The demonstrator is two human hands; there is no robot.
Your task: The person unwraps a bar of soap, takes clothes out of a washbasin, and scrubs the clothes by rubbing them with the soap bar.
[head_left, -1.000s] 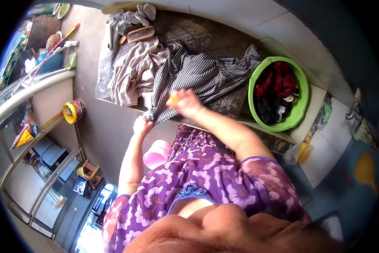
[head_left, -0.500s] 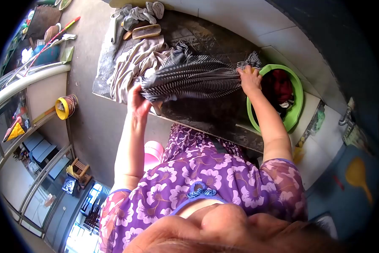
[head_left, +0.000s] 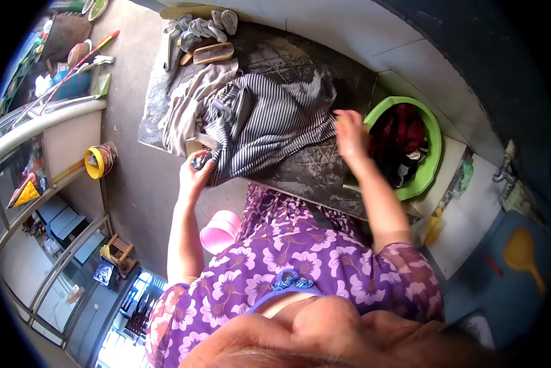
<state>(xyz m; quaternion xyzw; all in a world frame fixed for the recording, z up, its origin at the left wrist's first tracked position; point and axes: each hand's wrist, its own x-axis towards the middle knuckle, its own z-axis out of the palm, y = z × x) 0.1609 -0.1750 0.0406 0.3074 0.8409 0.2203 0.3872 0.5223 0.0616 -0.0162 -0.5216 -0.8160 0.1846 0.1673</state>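
A black-and-white striped garment (head_left: pixel 275 116) lies loosely spread and rumpled on the dark, wet slab (head_left: pixel 312 168). My left hand (head_left: pixel 196 173) is closed on its near left edge, where some fabric bunches between the fingers. At the garment's right edge is my right hand (head_left: pixel 351 138), its fingers stretched toward the cloth and slightly apart, with no fabric visible in them. Under and left of the striped garment lies a beige cloth (head_left: pixel 186 110). Beside my right hand stands a green basin (head_left: pixel 434 132) with dark red, black and white clothes inside.
A wooden scrubbing brush (head_left: pixel 214 53) and grey cloths (head_left: pixel 205 27) lie at the slab's far left. A pink bucket (head_left: pixel 220 232) stands on the floor near my legs, a yellow bucket (head_left: pixel 94 161) farther left. A tap (head_left: pixel 505 165) is on the right.
The striped garment was stretched between both hands and is now spread on the slab. My left hand has moved nearer to me; my right hand has let go of the gathered end and come slightly nearer.
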